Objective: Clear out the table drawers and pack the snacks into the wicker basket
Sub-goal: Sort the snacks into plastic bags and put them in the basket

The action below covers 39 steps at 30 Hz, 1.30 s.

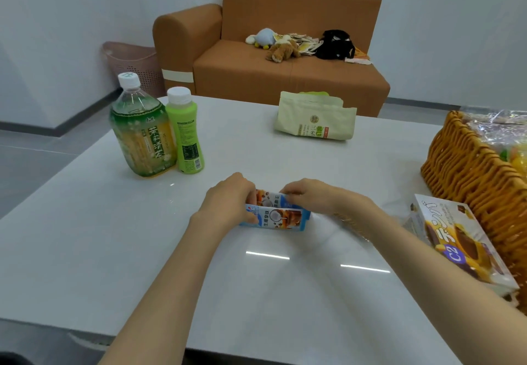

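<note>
White glossy table (114,250), centre: left hand (228,202) and right hand (310,196) each grip two blue-and-white drink cartons (281,217) lying side by side; orange wicker basket (467,170), holding wrapped snacks, stands at the right edge.

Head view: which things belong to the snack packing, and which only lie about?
Job: wicker basket, blue cartons, left hand, right hand, purple box, cream pouch, tea bottle, green bottle.
Lying about: sofa, plush toys, pink bin.
</note>
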Each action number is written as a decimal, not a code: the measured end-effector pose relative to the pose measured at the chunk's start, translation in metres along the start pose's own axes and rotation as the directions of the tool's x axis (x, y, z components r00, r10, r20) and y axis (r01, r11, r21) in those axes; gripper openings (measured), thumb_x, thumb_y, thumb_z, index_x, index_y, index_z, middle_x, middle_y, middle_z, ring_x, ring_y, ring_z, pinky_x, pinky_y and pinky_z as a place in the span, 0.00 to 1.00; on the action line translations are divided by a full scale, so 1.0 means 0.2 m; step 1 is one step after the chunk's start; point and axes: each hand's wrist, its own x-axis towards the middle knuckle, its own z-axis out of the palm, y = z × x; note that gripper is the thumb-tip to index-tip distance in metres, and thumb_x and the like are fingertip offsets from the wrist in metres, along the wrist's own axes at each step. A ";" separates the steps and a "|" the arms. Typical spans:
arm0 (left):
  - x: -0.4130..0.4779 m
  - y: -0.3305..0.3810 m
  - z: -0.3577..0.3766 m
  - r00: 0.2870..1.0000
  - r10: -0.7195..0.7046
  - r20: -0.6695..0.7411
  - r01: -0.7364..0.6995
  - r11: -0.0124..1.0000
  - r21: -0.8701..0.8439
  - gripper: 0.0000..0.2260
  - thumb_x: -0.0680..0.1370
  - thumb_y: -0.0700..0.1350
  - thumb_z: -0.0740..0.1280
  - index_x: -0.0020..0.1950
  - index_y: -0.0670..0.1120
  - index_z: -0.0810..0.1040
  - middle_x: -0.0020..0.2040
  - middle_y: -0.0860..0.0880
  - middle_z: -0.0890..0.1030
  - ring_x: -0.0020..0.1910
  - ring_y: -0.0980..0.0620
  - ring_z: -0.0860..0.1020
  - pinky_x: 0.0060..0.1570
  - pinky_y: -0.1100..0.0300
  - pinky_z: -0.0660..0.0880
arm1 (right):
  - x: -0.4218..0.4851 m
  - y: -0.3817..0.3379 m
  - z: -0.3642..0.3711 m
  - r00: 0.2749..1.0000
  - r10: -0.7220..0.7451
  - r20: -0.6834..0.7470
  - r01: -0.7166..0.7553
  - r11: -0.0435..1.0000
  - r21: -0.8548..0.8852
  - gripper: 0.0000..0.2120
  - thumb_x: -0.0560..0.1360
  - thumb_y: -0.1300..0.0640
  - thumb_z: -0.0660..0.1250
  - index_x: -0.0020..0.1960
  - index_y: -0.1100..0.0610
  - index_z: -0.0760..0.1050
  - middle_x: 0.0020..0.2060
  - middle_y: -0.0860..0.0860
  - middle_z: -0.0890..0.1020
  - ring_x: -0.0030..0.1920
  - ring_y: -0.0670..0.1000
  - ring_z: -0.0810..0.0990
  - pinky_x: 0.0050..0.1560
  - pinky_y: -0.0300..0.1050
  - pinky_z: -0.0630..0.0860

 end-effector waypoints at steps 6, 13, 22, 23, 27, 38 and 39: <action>-0.05 0.01 0.04 0.991 0.123 -0.062 -0.127 0.989 -0.079 0.24 0.69 0.48 0.76 0.58 0.49 0.68 0.57 0.52 0.72 0.55 0.52 0.72 0.51 0.56 0.73 | -0.20 -0.04 0.12 0.999 -0.042 -0.019 0.045 0.984 0.174 0.16 0.81 0.50 0.56 0.67 0.52 0.70 0.57 0.51 0.78 0.54 0.50 0.77 0.55 0.42 0.73; -0.05 0.01 0.06 0.989 0.132 0.069 -0.138 0.987 0.078 0.11 0.76 0.52 0.68 0.57 0.52 0.75 0.53 0.54 0.77 0.57 0.52 0.73 0.72 0.45 0.51 | -0.29 0.08 0.11 0.984 -0.035 -0.173 0.062 0.986 0.156 0.14 0.80 0.51 0.58 0.65 0.46 0.74 0.56 0.44 0.78 0.57 0.45 0.76 0.54 0.38 0.75; -0.04 0.11 0.09 0.977 0.157 0.145 -0.168 0.983 0.068 0.15 0.76 0.52 0.68 0.60 0.51 0.69 0.53 0.52 0.78 0.48 0.52 0.75 0.41 0.60 0.69 | -0.23 0.48 0.04 0.871 0.410 -0.269 -0.403 0.911 0.083 0.35 0.75 0.37 0.63 0.74 0.55 0.61 0.68 0.59 0.69 0.68 0.61 0.66 0.65 0.51 0.64; -0.04 0.11 0.09 0.975 0.156 0.158 -0.168 0.984 0.061 0.14 0.76 0.53 0.68 0.58 0.51 0.70 0.52 0.52 0.78 0.47 0.53 0.75 0.40 0.61 0.69 | -0.23 0.50 0.04 0.867 0.423 -0.262 -0.403 0.906 0.131 0.36 0.71 0.35 0.66 0.70 0.56 0.66 0.64 0.58 0.73 0.65 0.59 0.70 0.61 0.49 0.68; -0.02 0.14 0.10 0.980 0.113 0.165 -0.124 0.991 0.058 0.10 0.77 0.53 0.66 0.52 0.50 0.69 0.45 0.51 0.74 0.40 0.52 0.72 0.33 0.60 0.64 | -0.27 0.48 0.03 0.855 0.458 -0.245 -0.360 0.862 0.356 0.25 0.66 0.38 0.74 0.42 0.60 0.74 0.38 0.55 0.80 0.34 0.48 0.75 0.28 0.38 0.68; -0.21 0.34 0.05 0.973 -0.103 -0.208 0.044 0.961 -0.273 0.12 0.78 0.56 0.64 0.49 0.47 0.68 0.41 0.53 0.76 0.38 0.53 0.76 0.31 0.59 0.70 | -0.57 0.34 -0.04 0.748 0.389 -0.538 -0.014 0.820 0.573 0.20 0.73 0.48 0.71 0.55 0.58 0.67 0.49 0.53 0.78 0.45 0.51 0.77 0.41 0.46 0.73; -0.23 0.38 0.05 0.969 -0.128 -0.212 0.047 0.935 -0.350 0.13 0.78 0.55 0.64 0.50 0.47 0.69 0.43 0.52 0.77 0.39 0.53 0.77 0.31 0.59 0.70 | -0.63 0.32 -0.07 0.741 0.374 -0.558 0.029 0.813 0.582 0.19 0.73 0.48 0.71 0.55 0.57 0.67 0.48 0.52 0.78 0.44 0.50 0.77 0.39 0.45 0.73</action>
